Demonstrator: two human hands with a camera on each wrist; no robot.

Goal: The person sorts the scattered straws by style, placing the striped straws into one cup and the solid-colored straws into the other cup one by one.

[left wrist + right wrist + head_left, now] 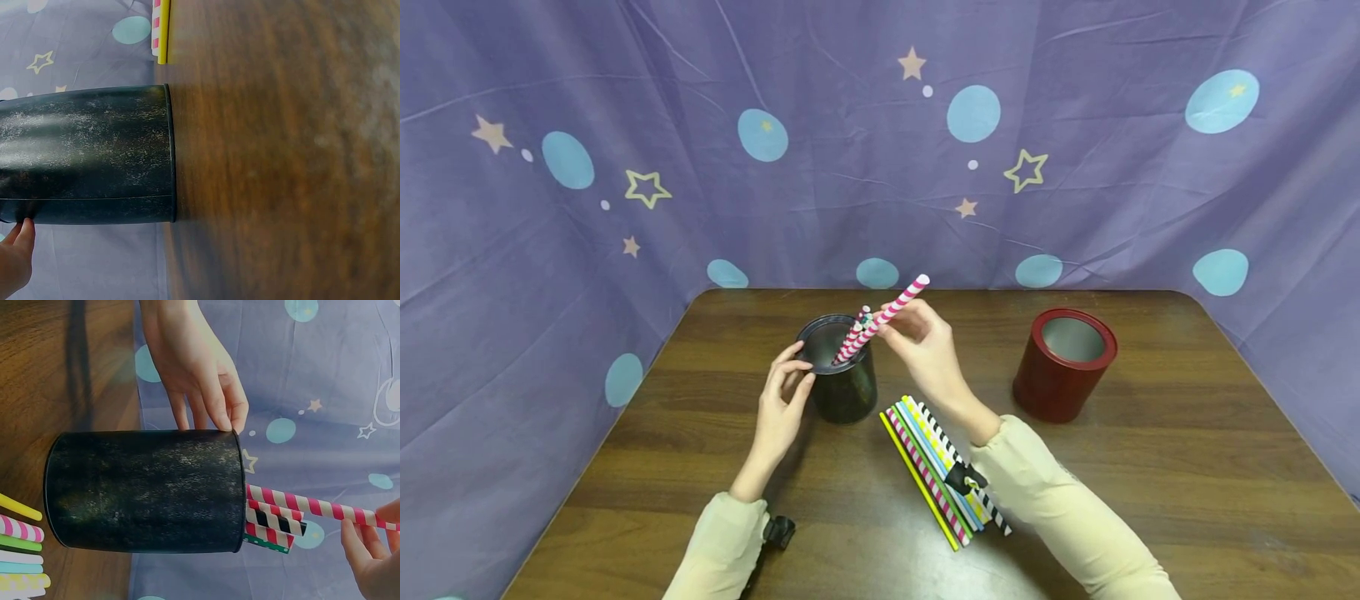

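Observation:
A dark metal can (844, 392) stands upright on the table, with several patterned paper straws (275, 528) poking out of its mouth. My left hand (784, 404) holds this can at its near left rim, fingers bent at the edge; in the right wrist view the left hand (203, 375) shows against the can's side. Between thumb and fingers, my right hand (927, 350) pinches a pink-and-white striped paper straw (904, 300). The straw slants, its lower end inside the can and its upper end rising past the hand.
In front of the right forearm lies a row of loose straws (925, 475) in yellow, pink, green, blue and black stripes. A red can (1060, 375) stands at the right on the wooden table (1172, 467). Behind the table hangs a purple curtain (865, 183).

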